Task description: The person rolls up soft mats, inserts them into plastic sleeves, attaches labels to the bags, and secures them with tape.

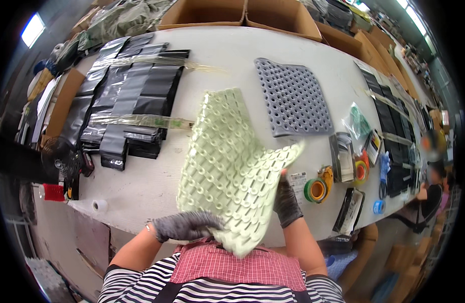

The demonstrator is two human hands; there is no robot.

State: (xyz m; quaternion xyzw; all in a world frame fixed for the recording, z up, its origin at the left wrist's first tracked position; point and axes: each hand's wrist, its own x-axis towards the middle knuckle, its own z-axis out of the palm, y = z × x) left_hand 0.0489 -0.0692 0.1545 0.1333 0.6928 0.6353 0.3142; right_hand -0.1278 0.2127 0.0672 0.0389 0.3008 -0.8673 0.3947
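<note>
A pale green bath mat [220, 146], dotted with rings and slots, is held up in front of me, its right part folded upward. My left hand [189, 225], in a dark glove, grips its near edge, with the fingertips partly hidden by the mat. My right hand [288, 203], gloved as well, is closed at the mat's raised right edge; part of it is behind the mat. Farther off, a grey bath mat [295, 98] with round holes lies flat on the white table [220, 55].
Taped stacks of black plastic bags lie at left [136, 96] and right [394, 121]. Near my right hand are an orange tape dispenser [326, 178], a label sheet [297, 183] and tape rolls. Cardboard boxes [202, 12] line the far edge; a small fan [61, 155] stands left.
</note>
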